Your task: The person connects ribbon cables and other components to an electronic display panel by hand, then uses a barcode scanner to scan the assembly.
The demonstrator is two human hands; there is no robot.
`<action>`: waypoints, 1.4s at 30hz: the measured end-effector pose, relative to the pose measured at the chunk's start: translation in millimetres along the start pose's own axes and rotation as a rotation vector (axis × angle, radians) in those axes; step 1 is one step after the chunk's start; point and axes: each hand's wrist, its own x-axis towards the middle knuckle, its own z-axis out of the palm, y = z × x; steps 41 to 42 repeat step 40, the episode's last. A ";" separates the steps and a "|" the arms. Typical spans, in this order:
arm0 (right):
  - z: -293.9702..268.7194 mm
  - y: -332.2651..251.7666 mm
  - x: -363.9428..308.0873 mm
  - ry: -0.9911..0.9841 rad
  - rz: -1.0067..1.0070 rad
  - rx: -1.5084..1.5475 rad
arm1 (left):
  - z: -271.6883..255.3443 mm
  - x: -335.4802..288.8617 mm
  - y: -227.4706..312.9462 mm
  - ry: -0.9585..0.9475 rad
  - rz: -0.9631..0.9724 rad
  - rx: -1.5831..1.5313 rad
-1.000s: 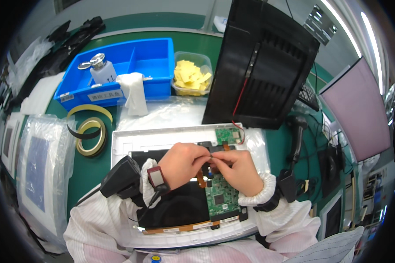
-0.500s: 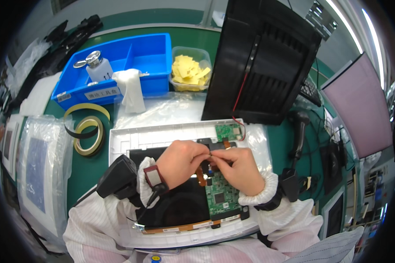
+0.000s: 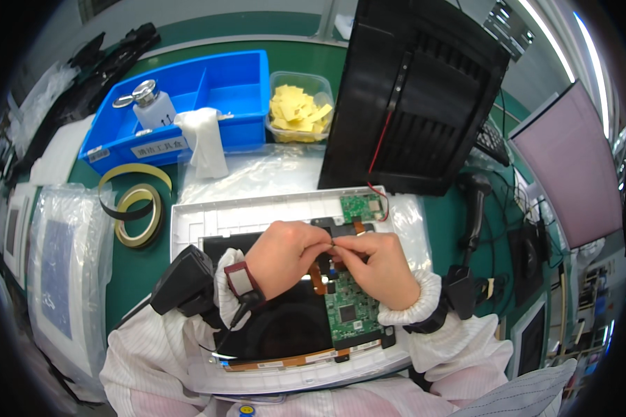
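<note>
My left hand (image 3: 283, 258) and my right hand (image 3: 381, 267) meet fingertip to fingertip above the open device. Both are closed in a pinch on something small and dark, too hidden to name. Below them lies a white plastic housing (image 3: 188, 222) holding a black display panel (image 3: 278, 323). A green circuit board (image 3: 348, 313) sits under my right hand, beside an orange flat cable (image 3: 318, 279). At the housing's far right is a smaller green board (image 3: 358, 207), from which a red wire (image 3: 380, 149) runs up to a black, slotted cover (image 3: 417, 104) standing upright behind.
Behind left stands a blue divided bin (image 3: 236, 94) with a pump bottle (image 3: 154, 108) and white cloth (image 3: 205, 142). Yellow slips fill a clear tub (image 3: 299, 83). Tape rolls (image 3: 138, 215) and a bagged panel (image 3: 66, 271) lie left; a handheld scanner (image 3: 474, 208) and monitor (image 3: 570, 167) are right.
My hands stay pinched together at the same spot, with hardly any movement. The view has shifted very slightly; nothing else has visibly changed.
</note>
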 end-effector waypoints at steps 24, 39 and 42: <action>1.8 0.1 0.7 0.012 -0.033 -0.049 | 2.7 -1.7 0.8 0.022 0.001 -0.015; 1.0 3.7 0.4 -0.016 0.060 0.066 | -0.2 -0.9 1.9 0.000 -0.041 -0.036; 0.4 3.3 0.4 -0.024 0.070 0.065 | -0.6 -0.5 1.8 -0.006 -0.039 -0.025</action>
